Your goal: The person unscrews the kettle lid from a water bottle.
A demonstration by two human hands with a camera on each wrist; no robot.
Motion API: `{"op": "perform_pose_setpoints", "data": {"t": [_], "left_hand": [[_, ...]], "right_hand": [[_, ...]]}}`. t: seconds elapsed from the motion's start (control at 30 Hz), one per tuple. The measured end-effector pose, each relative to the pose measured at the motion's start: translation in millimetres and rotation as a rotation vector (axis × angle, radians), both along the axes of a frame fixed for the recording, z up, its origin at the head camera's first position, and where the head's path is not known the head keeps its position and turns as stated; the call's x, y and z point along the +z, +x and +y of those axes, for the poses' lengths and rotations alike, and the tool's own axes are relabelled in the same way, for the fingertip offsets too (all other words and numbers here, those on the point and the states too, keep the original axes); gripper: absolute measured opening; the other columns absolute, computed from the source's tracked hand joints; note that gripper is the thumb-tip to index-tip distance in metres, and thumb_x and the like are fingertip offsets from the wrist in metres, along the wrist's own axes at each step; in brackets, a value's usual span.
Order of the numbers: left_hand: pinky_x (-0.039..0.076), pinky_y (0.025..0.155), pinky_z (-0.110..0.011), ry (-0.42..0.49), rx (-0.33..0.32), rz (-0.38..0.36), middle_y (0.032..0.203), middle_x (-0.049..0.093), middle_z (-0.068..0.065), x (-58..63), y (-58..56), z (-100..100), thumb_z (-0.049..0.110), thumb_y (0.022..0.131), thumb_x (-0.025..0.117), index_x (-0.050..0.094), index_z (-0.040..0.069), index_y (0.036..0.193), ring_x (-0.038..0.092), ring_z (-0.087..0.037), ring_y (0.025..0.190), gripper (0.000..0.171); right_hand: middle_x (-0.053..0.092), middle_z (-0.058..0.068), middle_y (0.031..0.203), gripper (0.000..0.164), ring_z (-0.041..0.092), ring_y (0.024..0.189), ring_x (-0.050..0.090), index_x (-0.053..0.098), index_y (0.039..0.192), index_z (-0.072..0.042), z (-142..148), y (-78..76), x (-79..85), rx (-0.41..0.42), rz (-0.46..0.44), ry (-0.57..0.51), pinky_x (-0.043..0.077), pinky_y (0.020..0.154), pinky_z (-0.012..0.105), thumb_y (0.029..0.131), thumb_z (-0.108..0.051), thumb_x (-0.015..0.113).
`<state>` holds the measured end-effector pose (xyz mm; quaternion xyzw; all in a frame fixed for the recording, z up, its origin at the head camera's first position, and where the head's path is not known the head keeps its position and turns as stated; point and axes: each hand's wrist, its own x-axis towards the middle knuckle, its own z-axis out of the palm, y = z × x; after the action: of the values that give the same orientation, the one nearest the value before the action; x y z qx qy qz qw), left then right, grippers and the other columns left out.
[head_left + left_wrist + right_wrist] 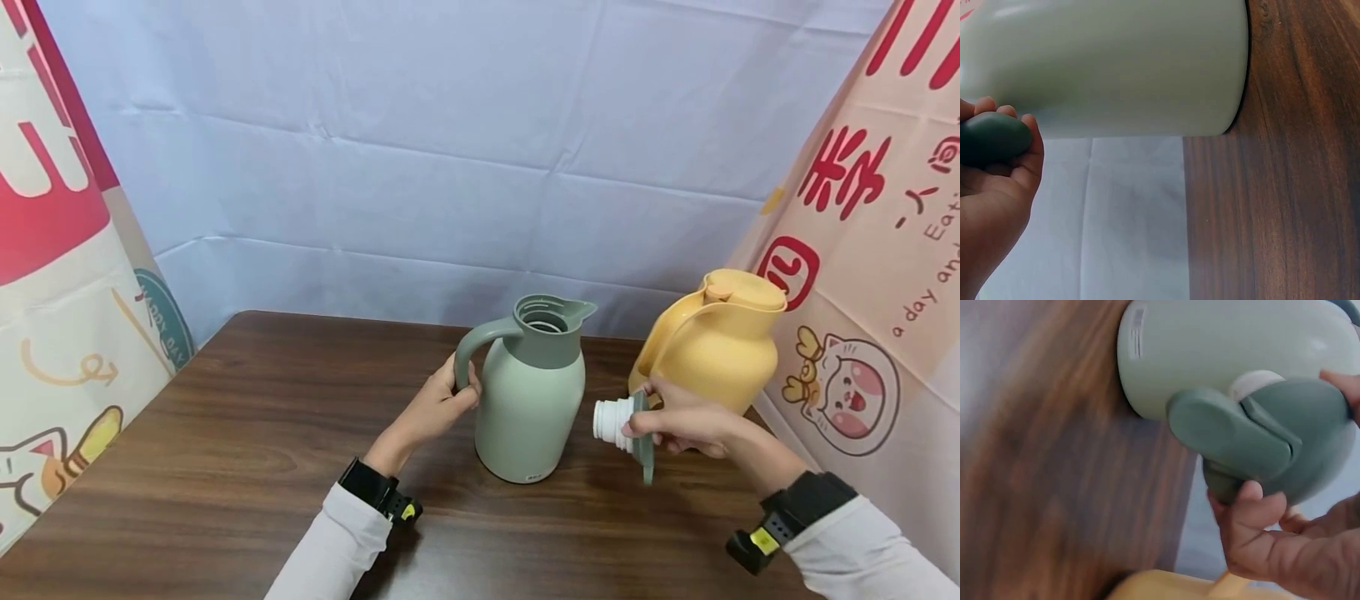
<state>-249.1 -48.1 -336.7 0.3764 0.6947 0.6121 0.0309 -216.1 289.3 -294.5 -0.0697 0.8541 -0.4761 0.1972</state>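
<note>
The left hand's (435,408) fingers curl round the curved dark-green handle (482,334) of the rounded pale-green jug (528,417), unlidded beside them, while the right hand (693,422) pinches its green-and-white plastic stopper (615,422) (removal apparently done, reseating not).

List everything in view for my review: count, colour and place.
Table: one, brown, foreground
Green jug: one, green, upright on table
Label: one, white, low on green jug
Yellow jug: one, yellow, table's right side
Plain cloth: one, pale blue, behind table
Printed cloths: two, pale and red, either side
Lid: one, green with white plug, beside green jug
Wrist devices: two, black and yellow, lower centre and right
Sleeves: two, white, lower edge
Left hand: one, gripping green jug's handle
Right hand: one, holding lid
</note>
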Motion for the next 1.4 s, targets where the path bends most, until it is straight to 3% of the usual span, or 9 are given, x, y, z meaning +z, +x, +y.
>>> {"op": "perform_pose_setpoints", "data": {"t": [0.17, 0.3, 0.43, 0.67, 0.9, 1.07, 1.17, 1.3, 1.4], "left_hand": [[0.035, 0.067, -0.033, -0.003, 0.004, -0.01, 0.072, 0.042, -0.013, 0.0, -0.3, 0, -0.006, 0.096, 0.036, 0.037, 0.0, 0.091, 0.033, -0.016, 0.06, 0.007], [0.034, 0.068, -0.033, -0.01, -0.007, -0.027, 0.068, 0.036, -0.006, -0.8, -1.2, 0, -0.004, 0.096, 0.036, 0.035, -0.006, 0.095, 0.032, -0.016, 0.061, 0.003], [0.034, 0.068, -0.033, -0.01, -0.014, -0.029, 0.067, 0.034, -0.006, -1.2, -1.6, 0, -0.002, 0.096, 0.036, 0.033, -0.01, 0.096, 0.031, -0.016, 0.061, 0.008], [0.037, 0.069, -0.033, -0.004, -0.003, -0.02, 0.077, 0.044, -0.021, -1.1, -1.6, -1, -0.002, 0.097, 0.036, 0.037, -0.003, 0.093, 0.036, -0.017, 0.062, 0.004], [0.038, 0.071, -0.046, 0.004, -0.008, -0.027, 0.075, 0.044, -0.018, -1.2, -1.1, 0, -0.004, 0.096, 0.035, 0.036, -0.005, 0.093, 0.037, -0.018, 0.064, 0.003], [0.037, 0.071, -0.039, 0.001, -0.018, -0.031, 0.074, 0.04, -0.019, -0.8, -1.8, 0, -0.001, 0.097, 0.035, 0.032, -0.011, 0.097, 0.037, -0.02, 0.064, 0.011], [0.037, 0.07, -0.034, 0.001, -0.019, -0.028, 0.075, 0.04, -0.022, -0.7, -1.7, 0, -0.001, 0.098, 0.035, 0.032, -0.011, 0.096, 0.038, -0.02, 0.065, 0.011], [0.035, 0.068, -0.034, 0.002, -0.011, -0.005, 0.073, 0.038, -0.022, -0.2, -0.9, 1, -0.006, 0.095, 0.035, 0.034, -0.006, 0.093, 0.035, -0.018, 0.063, 0.002], [0.033, 0.067, -0.034, -0.002, -0.004, 0.014, 0.073, 0.037, -0.022, 0.9, -0.1, 1, -0.01, 0.092, 0.035, 0.034, -0.004, 0.092, 0.033, -0.017, 0.061, 0.005]], "right_hand": [[0.048, 0.017, 0.087, 0.069, 0.017, 0.06, 0.048, 0.021, 0.132, 0.005, 3, 12.2, -11.3, -0.024, 0.017, -0.195, 0.043, 0.052, 0.027, 0.076, -0.003, 0.06], [0.045, 0.021, 0.1, 0.066, 0.021, 0.072, 0.056, 0.027, 0.133, 0.007, 1, 19.3, -18.7, -0.06, 0.089, -0.27, 0.049, 0.059, 0.032, 0.075, 0.001, 0.06], [0.043, 0.021, 0.104, 0.061, 0.023, 0.08, 0.057, 0.031, 0.128, 0.011, -6, 25.0, -27.8, -0.148, 0.176, -0.306, 0.05, 0.063, 0.036, 0.075, 0.003, 0.059], [0.045, 0.016, 0.103, 0.058, 0.016, 0.082, 0.056, 0.029, 0.122, 0.01, -15, 28.3, -42.7, -0.302, 0.273, -0.411, 0.051, 0.064, 0.03, 0.073, 0.008, 0.06], [0.051, 0.008, 0.107, 0.053, 0.015, 0.089, 0.055, 0.042, 0.124, -0.001, -15, 32.2, -55.6, -0.353, 0.33, -0.513, 0.049, 0.072, 0.027, 0.076, 0.01, 0.063], [0.055, 0.0, 0.105, 0.049, 0.011, 0.092, 0.054, 0.048, 0.116, -0.007, -15, 30.9, -62.4, -0.393, 0.41, -0.569, 0.047, 0.076, 0.021, 0.075, 0.014, 0.065], [0.055, -0.002, 0.104, 0.05, 0.009, 0.092, 0.053, 0.047, 0.115, -0.007, -15, 29.6, -67.7, -0.404, 0.464, -0.522, 0.045, 0.077, 0.019, 0.073, 0.014, 0.066], [0.054, -0.004, 0.1, 0.049, 0.01, 0.088, 0.05, 0.05, 0.116, -0.003, -14, 30.4, -74.4, -0.465, 0.55, -0.268, 0.042, 0.073, 0.021, 0.073, 0.003, 0.074], [0.053, -0.003, 0.096, 0.054, 0.011, 0.084, 0.046, 0.052, 0.118, -0.001, -14, 30.6, -76.4, -0.516, 0.587, -0.106, 0.038, 0.069, 0.023, 0.072, -0.006, 0.079]]}}
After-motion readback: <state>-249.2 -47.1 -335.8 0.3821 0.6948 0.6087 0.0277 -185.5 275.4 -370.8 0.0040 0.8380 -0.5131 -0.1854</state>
